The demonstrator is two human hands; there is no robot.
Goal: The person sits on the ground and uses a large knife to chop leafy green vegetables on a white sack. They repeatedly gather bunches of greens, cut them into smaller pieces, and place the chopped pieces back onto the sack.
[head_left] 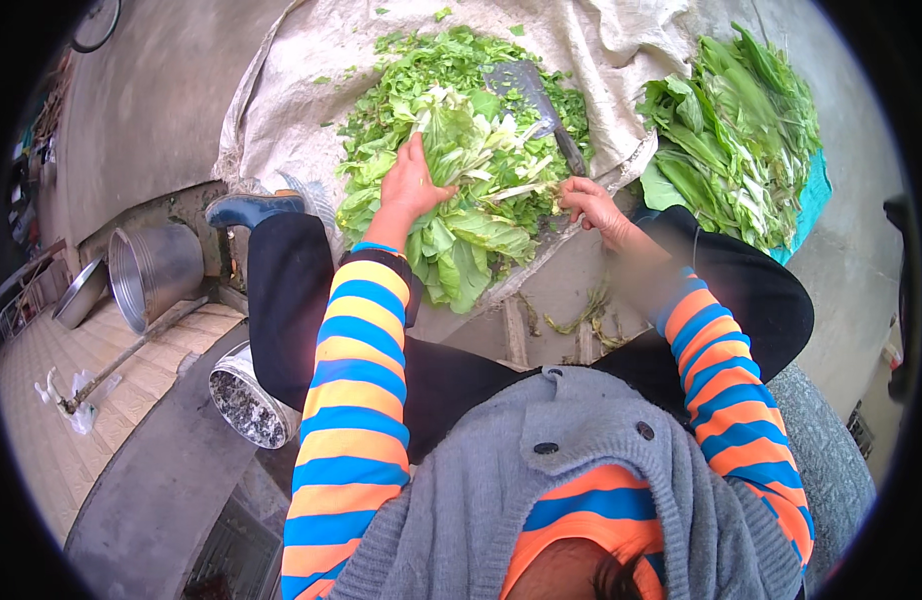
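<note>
A loose bunch of leafy greens (471, 240), with pale stems pointing right, lies on top of a pile of chopped greens (381, 100). My left hand (411, 185) grips the bunch from its left side, thumb spread from the fingers and leaves between them. My right hand (593, 208) is closed in a pinch at the stem ends; whatever is between its fingertips is too small to make out. Just beyond the bunch, a broad-bladed cleaver (521, 85) rests on the chopped pile, its dark handle slanting toward my right hand.
A pale woven sheet (301, 70) lies under the pile. To the right, uncut greens (741, 140) are heaped on a turquoise sheet (811, 200). Wilted scraps (591, 320) lie between my legs. At left are a bucket (251, 400) and a metal pot (156, 270).
</note>
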